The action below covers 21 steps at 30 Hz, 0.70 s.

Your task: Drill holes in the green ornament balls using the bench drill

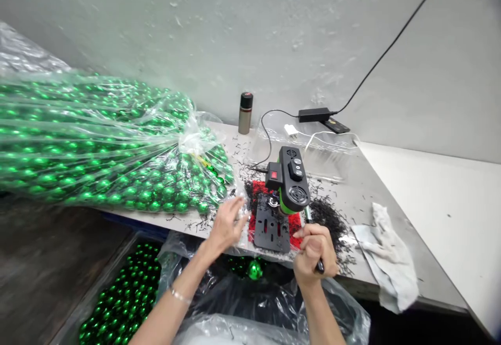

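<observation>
My left hand point(228, 225) is at the mouth of the clear plastic bag point(191, 136) of shiny green balls, its fingers apart and nothing visible in them. My right hand point(316, 251) is closed around a slim black-handled tool point(320, 266), held beside the small machine; most of the tool is hidden by the fingers. The black and green machine point(295, 180) stands over a slotted black metal plate point(270, 227) on a red mat point(295, 226). One shiny green ball point(255, 270) is just below the table edge, under the plate.
Small black bits point(326, 219) are heaped right of the machine. A white cloth point(387, 256) hangs over the table's front edge. A spray can point(246, 114), a power adapter point(314, 115) and a clear plastic tray point(329, 165) stand behind. Below left, a bin holds green balls point(125, 293).
</observation>
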Available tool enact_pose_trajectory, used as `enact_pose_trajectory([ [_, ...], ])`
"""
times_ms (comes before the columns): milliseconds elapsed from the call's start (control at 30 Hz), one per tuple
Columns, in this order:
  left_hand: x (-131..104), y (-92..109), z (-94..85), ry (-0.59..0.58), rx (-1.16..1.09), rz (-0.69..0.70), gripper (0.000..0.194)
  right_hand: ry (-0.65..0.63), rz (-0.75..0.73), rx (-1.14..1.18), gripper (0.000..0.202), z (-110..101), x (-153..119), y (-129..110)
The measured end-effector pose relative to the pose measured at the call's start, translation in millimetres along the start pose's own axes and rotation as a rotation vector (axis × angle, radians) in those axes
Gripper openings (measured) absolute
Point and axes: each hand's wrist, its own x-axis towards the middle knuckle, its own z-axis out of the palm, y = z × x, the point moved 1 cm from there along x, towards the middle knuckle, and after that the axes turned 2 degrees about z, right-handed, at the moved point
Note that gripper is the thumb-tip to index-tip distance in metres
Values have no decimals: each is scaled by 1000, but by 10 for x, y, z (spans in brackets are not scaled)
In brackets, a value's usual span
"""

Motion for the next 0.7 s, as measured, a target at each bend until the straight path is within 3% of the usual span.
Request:
enact_pose_trajectory([
  [67, 405, -245, -70, 37, 211, -144, 31, 6, 5, 4, 35, 2, -25, 11],
  [133, 774, -452, -89, -82, 394, -273, 27, 11, 14, 17, 34, 0, -25, 8],
  [233, 1090, -610, -50, -172, 407, -275, 14, 15, 18, 40, 33, 4, -15, 1],
  [400, 1113, -641, 51, -208, 319, -230, 16, 45, 4, 68, 33, 37, -29, 9],
  [533, 1082, -629, -18, -184, 209, -220, 27, 48, 13, 71, 32, 37, -45, 14],
  [600, 1058, -606, -122, -115, -31, -298, 35, 27, 18, 66, 32, 29, -47, 13],
  [700, 936, -511, -292, -22, -621, -501, 48, 21, 12, 64, 33, 27, -42, 6],
])
